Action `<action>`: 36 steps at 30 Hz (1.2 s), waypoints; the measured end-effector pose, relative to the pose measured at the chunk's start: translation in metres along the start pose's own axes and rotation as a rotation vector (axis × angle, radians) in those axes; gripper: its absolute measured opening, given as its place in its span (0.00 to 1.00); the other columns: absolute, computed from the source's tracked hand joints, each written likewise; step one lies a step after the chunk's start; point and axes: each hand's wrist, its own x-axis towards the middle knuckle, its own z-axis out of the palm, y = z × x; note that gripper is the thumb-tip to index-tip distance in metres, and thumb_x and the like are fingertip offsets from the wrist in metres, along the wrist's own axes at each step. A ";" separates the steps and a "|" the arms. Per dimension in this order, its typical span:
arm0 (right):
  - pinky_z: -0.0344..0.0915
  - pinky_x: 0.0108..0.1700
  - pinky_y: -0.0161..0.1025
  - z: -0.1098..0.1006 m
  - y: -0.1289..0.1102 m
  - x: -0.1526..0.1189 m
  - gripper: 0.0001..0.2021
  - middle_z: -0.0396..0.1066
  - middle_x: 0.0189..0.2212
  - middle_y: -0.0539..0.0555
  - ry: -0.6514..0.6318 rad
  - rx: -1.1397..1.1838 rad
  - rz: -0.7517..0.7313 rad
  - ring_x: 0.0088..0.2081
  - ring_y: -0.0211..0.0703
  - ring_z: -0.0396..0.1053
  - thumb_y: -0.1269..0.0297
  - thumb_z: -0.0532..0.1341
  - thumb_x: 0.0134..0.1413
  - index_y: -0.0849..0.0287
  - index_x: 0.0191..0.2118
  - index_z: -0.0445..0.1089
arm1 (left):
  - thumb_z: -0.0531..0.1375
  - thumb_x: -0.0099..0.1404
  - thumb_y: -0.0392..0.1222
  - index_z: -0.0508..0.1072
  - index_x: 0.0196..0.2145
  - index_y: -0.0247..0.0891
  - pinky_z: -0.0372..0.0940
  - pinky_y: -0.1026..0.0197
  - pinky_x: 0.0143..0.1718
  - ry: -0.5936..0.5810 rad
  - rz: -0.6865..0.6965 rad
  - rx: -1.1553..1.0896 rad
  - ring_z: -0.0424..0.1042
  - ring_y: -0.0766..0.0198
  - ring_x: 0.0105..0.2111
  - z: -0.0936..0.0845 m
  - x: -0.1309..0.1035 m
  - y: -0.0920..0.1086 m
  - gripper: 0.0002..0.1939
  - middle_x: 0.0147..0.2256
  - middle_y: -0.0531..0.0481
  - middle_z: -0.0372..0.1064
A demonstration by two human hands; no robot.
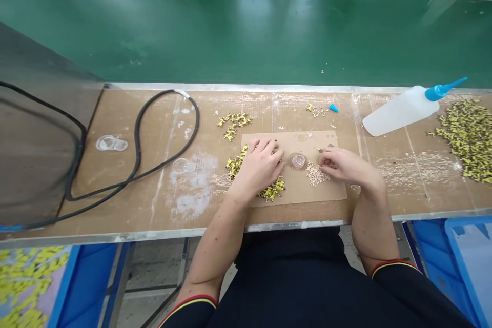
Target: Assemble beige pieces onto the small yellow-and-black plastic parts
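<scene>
My left hand (262, 165) rests over a pile of small yellow-and-black pieces (272, 190) at the left of a cardboard sheet (300, 192); its fingers are spread and bent, and nothing shows held in them. My right hand (333, 163) is at the sheet's right side with thumb and fingers pinched together; whatever they hold is too small to name. Beside those fingertips lies a heap of tiny pale pieces (317, 174). Between the two hands sits a small round clear dish (298, 161).
A white bottle with a blue nozzle (402, 110) lies at the right, near a large yellow pile (469, 141). More yellow pieces (234, 124) and a blue cap (333, 107) lie behind the sheet. A black cable (137, 148) loops at the left. Behind runs a green belt (215, 31).
</scene>
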 end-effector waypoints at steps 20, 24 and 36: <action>0.67 0.42 0.43 -0.007 0.007 -0.001 0.10 0.77 0.35 0.55 0.039 0.135 -0.157 0.39 0.47 0.73 0.72 0.56 0.63 0.56 0.36 0.74 | 0.57 0.70 0.35 0.79 0.40 0.41 0.55 0.46 0.52 -0.045 0.028 -0.184 0.70 0.51 0.48 0.000 -0.003 -0.012 0.09 0.39 0.46 0.78; 0.66 0.38 0.41 -0.009 0.004 -0.002 0.10 0.78 0.34 0.55 0.081 0.159 -0.103 0.34 0.44 0.73 0.75 0.55 0.60 0.58 0.37 0.73 | 0.56 0.70 0.34 0.78 0.42 0.40 0.54 0.45 0.54 -0.025 -0.001 -0.088 0.70 0.50 0.49 -0.004 -0.004 -0.010 0.11 0.46 0.43 0.76; 0.70 0.41 0.42 -0.009 0.010 -0.002 0.07 0.81 0.36 0.54 0.058 0.269 -0.187 0.38 0.45 0.77 0.66 0.62 0.63 0.56 0.38 0.79 | 0.54 0.73 0.36 0.75 0.32 0.38 0.54 0.43 0.54 0.006 -0.002 -0.053 0.69 0.50 0.48 -0.002 -0.003 -0.009 0.13 0.43 0.43 0.76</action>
